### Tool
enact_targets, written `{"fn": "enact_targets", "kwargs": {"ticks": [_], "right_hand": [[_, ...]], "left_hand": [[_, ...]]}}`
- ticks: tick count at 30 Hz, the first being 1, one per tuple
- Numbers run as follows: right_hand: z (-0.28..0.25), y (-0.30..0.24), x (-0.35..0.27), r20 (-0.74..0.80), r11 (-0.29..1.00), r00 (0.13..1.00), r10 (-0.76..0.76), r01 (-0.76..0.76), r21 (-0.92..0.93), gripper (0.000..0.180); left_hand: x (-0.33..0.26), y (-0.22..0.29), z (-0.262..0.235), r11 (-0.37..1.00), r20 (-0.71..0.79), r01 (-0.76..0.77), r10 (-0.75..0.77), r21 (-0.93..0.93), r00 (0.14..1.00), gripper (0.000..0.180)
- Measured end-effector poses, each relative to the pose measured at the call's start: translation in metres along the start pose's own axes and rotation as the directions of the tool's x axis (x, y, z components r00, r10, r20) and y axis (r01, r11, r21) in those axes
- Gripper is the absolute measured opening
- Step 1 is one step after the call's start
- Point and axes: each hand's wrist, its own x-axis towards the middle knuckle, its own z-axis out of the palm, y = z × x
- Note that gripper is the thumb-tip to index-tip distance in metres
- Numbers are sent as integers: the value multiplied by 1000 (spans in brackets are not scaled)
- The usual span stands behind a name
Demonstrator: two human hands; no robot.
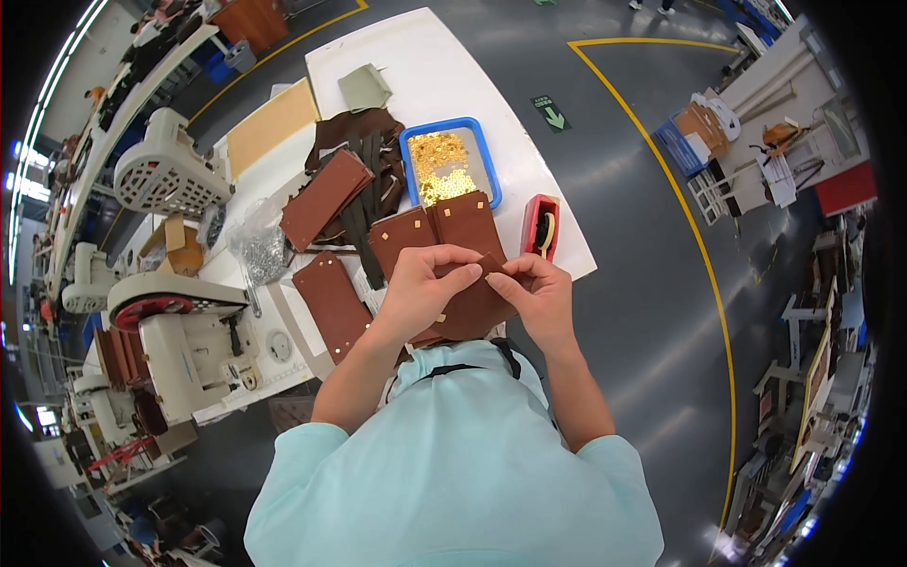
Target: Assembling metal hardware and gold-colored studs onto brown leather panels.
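A brown leather piece (474,310) is held up close in front of me, with both hands at its upper edge. My left hand (419,289) pinches one side between thumb and fingers. My right hand (542,300) grips the other corner, thumb tip near a tiny light-coloured bit too small to make out. Just beyond my fingers lie two stacks of brown leather panels, the left stack (400,236) and the right stack (467,223), with small gold fittings on them. Behind them stands a blue-rimmed tray (492,170) holding many small gold metal pieces.
A red tape dispenser (540,227) stands right of the stacks. Leftward lie more brown panels (326,200), dark leather scraps (364,132), a clear plastic bag (262,236) and a white sewing machine (189,350). A grey-green piece (365,87) rests on the white table's (416,47) far part.
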Motion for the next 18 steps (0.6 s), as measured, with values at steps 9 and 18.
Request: {"fn": "enact_targets", "kwargs": {"ticks": [9,18], "right_hand": [[-158,135,26,-539,664,842,-26,-389,-639,29],[-132,204,40,-479,736,874,79,-375,-564,24]], "left_hand": [[-2,-10,5,998,-32,-68,69,15,997,22],[3,-14,-8,909,-23,-232,256,347,966,19]]}}
